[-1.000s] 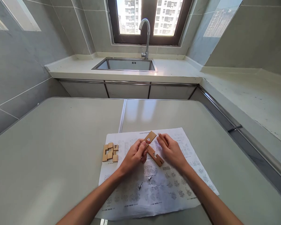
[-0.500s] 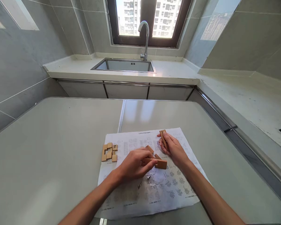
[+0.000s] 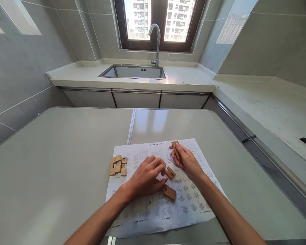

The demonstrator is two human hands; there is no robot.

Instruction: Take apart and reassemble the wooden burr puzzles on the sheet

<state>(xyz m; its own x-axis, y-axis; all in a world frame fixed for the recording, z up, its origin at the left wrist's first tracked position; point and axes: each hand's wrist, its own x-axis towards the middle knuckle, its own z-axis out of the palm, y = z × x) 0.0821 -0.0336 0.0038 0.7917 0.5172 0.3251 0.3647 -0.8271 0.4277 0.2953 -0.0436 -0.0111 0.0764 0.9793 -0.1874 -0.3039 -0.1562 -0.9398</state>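
Observation:
My right hand (image 3: 185,158) holds a numbered wooden piece (image 3: 176,149) upright between thumb and fingers, over the upper right of a printed paper sheet (image 3: 142,217). Over the middle of the sheet, my left hand (image 3: 149,175) has its thumb and fingers apart, with no piece between them. A reddish-brown wooden block (image 3: 169,192) lies just below its thumb, partly covered by the hand. A notched piece with a mark (image 3: 170,173) lies between the two hands, and another piece (image 3: 163,162) shows behind my left fingers. Several light wooden pieces (image 3: 118,165) sit grouped at the sheet's left edge.
The sheet lies on a pale table (image 3: 66,153) with a seam. Beyond it are a white counter (image 3: 188,76), a sink (image 3: 137,71) and a faucet (image 3: 157,44) under a window. Another counter (image 3: 277,109) runs along the right.
My left hand has let go of the reddish-brown block, which now lies lower on the sheet. The left fingers have opened and lifted. The notched piece is now more exposed. My right hand keeps its piece.

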